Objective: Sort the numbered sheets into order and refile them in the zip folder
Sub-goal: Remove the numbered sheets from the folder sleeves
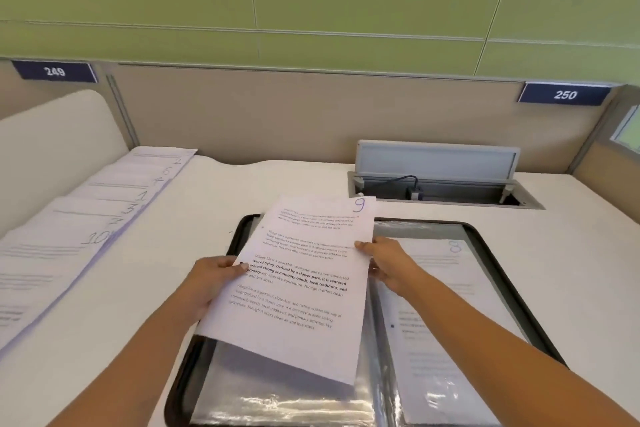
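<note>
Two forearms reach in from the bottom edge and meet over the open folder. The left hand point(214, 279) pinches the left edge of sheet 9 point(304, 288), thumb on top and fingers underneath. The right hand point(388, 260) grips the opposite edge in the same way, thumb lying on the print. Between them the sheet hangs tilted, clear of the folder, its far corner with the handwritten number pointing away from the person.

Directly beneath lies the zip folder point(516, 291), spread open flat on the tabletop point(138, 322), with glossy clear sleeves across both halves. Sheet 8 point(446, 288) sits inside a sleeve on the right half, just beside the right hand. Well to the left, a fanned row of sheets point(86, 225) runs along the tabletop edge, showing 2, 6, 4, 1, 3, 7 and 10 from far to near. No 5 can be seen.

This looks like the emptying stage: pages are being laid out before any sorting, since the fan is out of order. The next move probably calls for carrying sheet 9 leftward and laying it on the fan with its number left uncovered. After that, sheet 8 would have to slide out of its sleeve without creasing
</note>
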### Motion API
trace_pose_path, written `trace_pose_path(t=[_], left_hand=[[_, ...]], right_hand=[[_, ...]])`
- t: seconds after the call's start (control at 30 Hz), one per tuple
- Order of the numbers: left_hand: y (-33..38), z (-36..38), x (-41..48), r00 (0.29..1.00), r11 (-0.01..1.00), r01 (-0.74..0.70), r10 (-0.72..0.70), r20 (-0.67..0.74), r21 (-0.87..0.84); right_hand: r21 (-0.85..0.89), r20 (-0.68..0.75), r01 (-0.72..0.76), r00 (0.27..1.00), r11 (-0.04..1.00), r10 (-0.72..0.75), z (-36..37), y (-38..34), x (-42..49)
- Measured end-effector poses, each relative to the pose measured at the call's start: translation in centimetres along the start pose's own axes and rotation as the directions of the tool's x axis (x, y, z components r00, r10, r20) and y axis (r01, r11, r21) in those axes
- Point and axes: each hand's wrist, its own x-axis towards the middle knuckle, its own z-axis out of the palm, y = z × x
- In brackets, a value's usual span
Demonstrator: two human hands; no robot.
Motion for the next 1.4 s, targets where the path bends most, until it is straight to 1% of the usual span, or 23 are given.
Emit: trace_pose_path(t=[0.07, 0.23, 0.37, 0.63, 0.77, 0.83, 0.9, 0.97, 1.03, 1.1, 1.17, 1.23, 1.3, 1.33, 1.4], left_hand=[[-0.2, -2.8, -0.8, 0.999, 1.000, 0.005, -0.004, -0.036, 0.029], [-0.6, -10.4, -2.6, 0.993, 0.999, -0.011, 0.015, -0.121, 0.034], [-1.5, -17.1, -4.0, 0.973, 0.999, 0.006, 0.001, -0.229, 0.032], [-3.2, -31.4, -6.3, 0.937, 0.994, 0.086, -0.057, -0.345, 0.070], [-3.5, -37.0, -6.5, 0.921, 0.977, 0.119, -0.041, -0.388, 0.177], [-4.1, -39.1, -6.3, 0.904, 0.960, 0.125, -0.006, -0.428, 0.251], [-4.9, -40.7, -5.9, 0.860, 0.903, 0.148, 0.083, -0.503, 0.402], [-5.6, -41.3, -5.6, 0.812, 0.788, 0.170, 0.228, -0.537, 0.592], [-6.1, -41.0, -5.4, 0.804, 0.710, 0.095, 0.358, -0.474, 0.697], [-6.7, -40.6, -4.8, 0.825, 0.651, -0.034, 0.447, -0.346, 0.759], [-7.2, -40.2, -4.2, 0.863, 0.572, -0.131, 0.468, -0.191, 0.809], [-7.7, -39.8, -3.6, 0.927, 0.490, -0.115, 0.367, -0.084, 0.864], [-8.3, -39.6, -2.9, 0.964, 0.396, -0.066, 0.264, -0.044, 0.916], [-8.6, -39.6, -2.6, 0.974, 0.367, -0.044, 0.222, -0.042, 0.929], [-9.0, -39.8, -2.1, 0.984, 0.348, -0.027, 0.175, -0.037, 0.937]], right_hand=[[0.001, 0.035, 0.002, 0.999, 1.000, -0.002, 2.1, 0.3, -0.1], [-0.077, 0.137, 0.016, 0.990, 0.997, -0.005, 9.4, 0.8, -0.7], [-0.125, 0.204, 0.027, 0.979, 0.992, -0.001, 16.3, 1.5, -1.5], [-0.173, 0.252, 0.041, 0.968, 0.984, 0.004, 30.3, 4.1, -3.3], [-0.200, 0.270, 0.061, 0.963, 0.978, -0.005, 35.9, 5.7, -3.6], [-0.204, 0.274, 0.068, 0.962, 0.977, -0.010, 38.2, 6.5, -3.7], [-0.214, 0.268, 0.068, 0.963, 0.974, -0.008, 40.2, 7.4, -3.6], [-0.225, 0.246, 0.060, 0.969, 0.972, -0.003, 41.9, 8.2, -3.6], [-0.226, 0.219, 0.048, 0.976, 0.973, 0.003, 43.2, 8.9, -3.7], [-0.228, 0.201, 0.047, 0.980, 0.973, 0.000, 44.2, 9.4, -3.7], [-0.277, 0.174, 0.082, 0.984, 0.958, -0.034, 44.9, 9.9, -3.7], [-0.424, 0.148, 0.176, 0.981, 0.888, -0.124, 45.2, 10.4, -3.5], [-0.560, 0.150, 0.260, 0.966, 0.787, -0.212, 45.4, 10.6, -3.4], [-0.590, 0.160, 0.292, 0.956, 0.753, -0.245, 45.4, 10.7, -3.4], [-0.606, 0.213, 0.360, 0.932, 0.709, -0.292, 45.3, 10.9, -3.3]])
